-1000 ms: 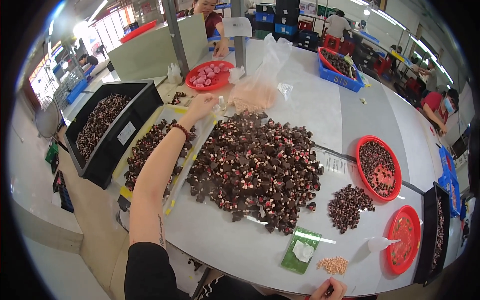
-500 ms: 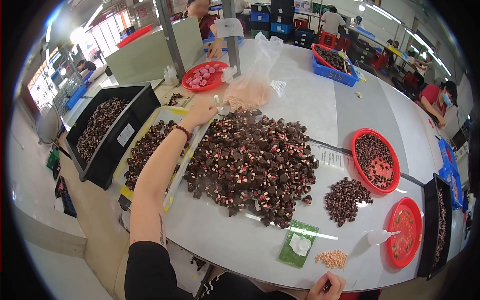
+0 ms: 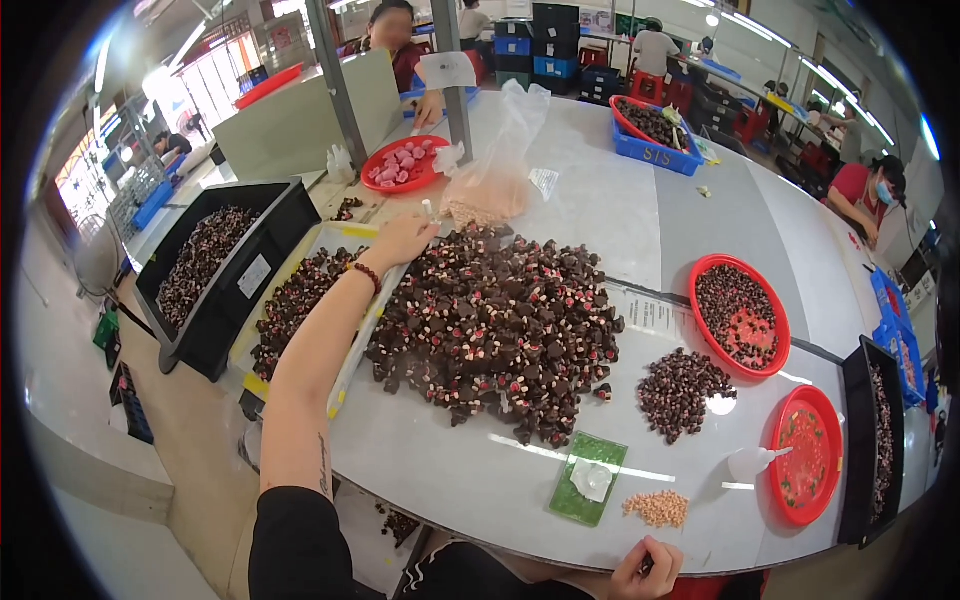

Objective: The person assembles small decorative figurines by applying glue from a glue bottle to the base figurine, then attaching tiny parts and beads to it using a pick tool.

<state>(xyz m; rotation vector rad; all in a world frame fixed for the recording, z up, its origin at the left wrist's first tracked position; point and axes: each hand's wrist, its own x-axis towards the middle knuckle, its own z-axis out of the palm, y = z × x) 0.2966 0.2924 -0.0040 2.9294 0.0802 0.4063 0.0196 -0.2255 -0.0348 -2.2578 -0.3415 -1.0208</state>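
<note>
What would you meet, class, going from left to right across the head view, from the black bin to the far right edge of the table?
Black bin → shallow tray of dark pieces → left hand → big pile of dark pieces → small dark pile → red dish of dark pieces → black tray.

A factory sorting floor, probably for small parts — a long bench (image 3: 620, 210) heaped with dark pieces (image 3: 490, 325), red trays (image 3: 738, 312), black crates (image 3: 215, 270) — other workers (image 3: 868, 190) seated along it.

One head-worn fisheye looks steeply down over the table (image 3: 620, 200), rim perhaps distorted
</note>
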